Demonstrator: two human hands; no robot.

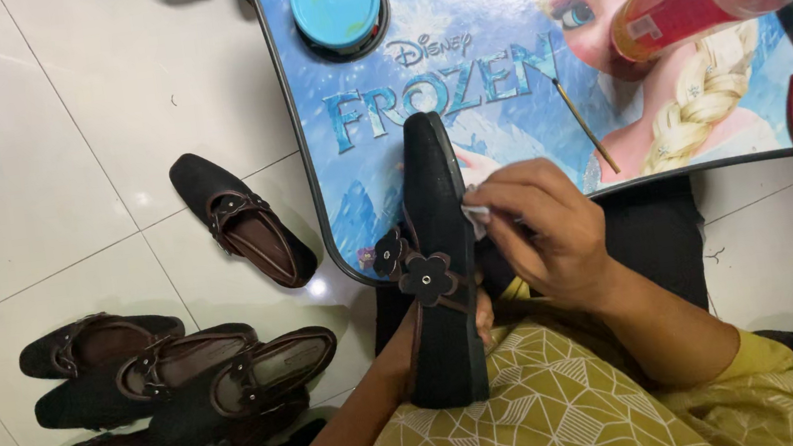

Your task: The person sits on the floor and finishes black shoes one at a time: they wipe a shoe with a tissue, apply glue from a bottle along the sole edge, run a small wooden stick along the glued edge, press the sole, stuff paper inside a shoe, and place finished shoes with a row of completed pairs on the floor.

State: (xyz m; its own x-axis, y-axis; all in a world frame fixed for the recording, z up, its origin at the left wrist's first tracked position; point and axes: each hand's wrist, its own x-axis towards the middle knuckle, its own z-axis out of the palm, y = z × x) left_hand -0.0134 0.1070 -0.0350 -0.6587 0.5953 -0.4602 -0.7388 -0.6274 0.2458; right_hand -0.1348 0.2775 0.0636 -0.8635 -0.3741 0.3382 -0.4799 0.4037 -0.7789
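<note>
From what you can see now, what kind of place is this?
Probably a home floor used as a small shoe-finishing spot: white floor tiles, a low picture-printed table, and several dark shoes lying beside the black shoe being worked on.

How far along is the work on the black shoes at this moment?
Done: the black shoe in hand already carries a dark flower on its strap. In hand: the left hand holds that shoe from below, while the right hand presses a small white piece against its side. Left, as it seems: the single shoe and the pile of shoes lie on the floor; whether they are finished, I cannot tell.
</note>
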